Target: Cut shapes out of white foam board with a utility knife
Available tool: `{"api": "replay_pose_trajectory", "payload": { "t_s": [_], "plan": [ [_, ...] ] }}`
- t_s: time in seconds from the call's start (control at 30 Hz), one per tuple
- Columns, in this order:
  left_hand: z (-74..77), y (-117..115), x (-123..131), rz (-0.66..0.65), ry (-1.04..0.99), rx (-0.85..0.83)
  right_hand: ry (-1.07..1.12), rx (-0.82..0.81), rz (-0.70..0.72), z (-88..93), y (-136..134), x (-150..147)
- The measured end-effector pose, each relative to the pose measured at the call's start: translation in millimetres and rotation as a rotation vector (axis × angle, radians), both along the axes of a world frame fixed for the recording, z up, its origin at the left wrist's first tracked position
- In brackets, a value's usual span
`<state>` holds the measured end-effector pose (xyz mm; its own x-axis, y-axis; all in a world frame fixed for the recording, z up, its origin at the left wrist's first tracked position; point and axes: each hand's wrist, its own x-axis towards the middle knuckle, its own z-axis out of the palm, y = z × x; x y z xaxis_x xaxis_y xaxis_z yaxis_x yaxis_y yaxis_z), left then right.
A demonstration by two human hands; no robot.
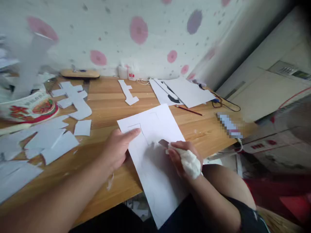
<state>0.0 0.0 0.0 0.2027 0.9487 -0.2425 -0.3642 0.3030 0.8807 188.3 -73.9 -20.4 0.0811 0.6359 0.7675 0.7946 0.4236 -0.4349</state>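
Wooden table (107, 103) is bearing a white sheet (155, 155), long axis running away and leftward, overhanging the near edge. Left hand (119, 147) is pressing it, fingers extended; bandaged right hand (184, 157) is gripping a small blade (164, 142).

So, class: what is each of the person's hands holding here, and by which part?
The right hand grips a small dark-tipped tool by its white-wrapped handle, tip on the paper sheet. The left hand holds nothing; it presses flat on the sheet's left edge.

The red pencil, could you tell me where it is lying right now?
In the head view, the red pencil lies on the wooden table, right of centre, just below the stack of white sheets.
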Motion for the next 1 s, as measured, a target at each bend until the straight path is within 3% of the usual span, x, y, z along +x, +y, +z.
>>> {"api": "replay_pose_trajectory", "payload": {
  "t_s": [0.3, 0.73, 1.0],
  "plan": [
    [-1.0, 0.1, -1.2, -0.027, -0.020, -0.001, -0.030, -0.047, 0.075, 9.3, 0.4, -6.2],
    [-0.8, 2.7, -3.2, -0.065, -0.014, -0.005, 0.032, -0.107, 0.195, 4.6, 1.9, -2.5],
    [-2.0, 2.4, -2.4, -0.051, -0.019, 0.004, 0.042, -0.055, 0.244, 2.1, 1.8, -3.9]
  ]
}}
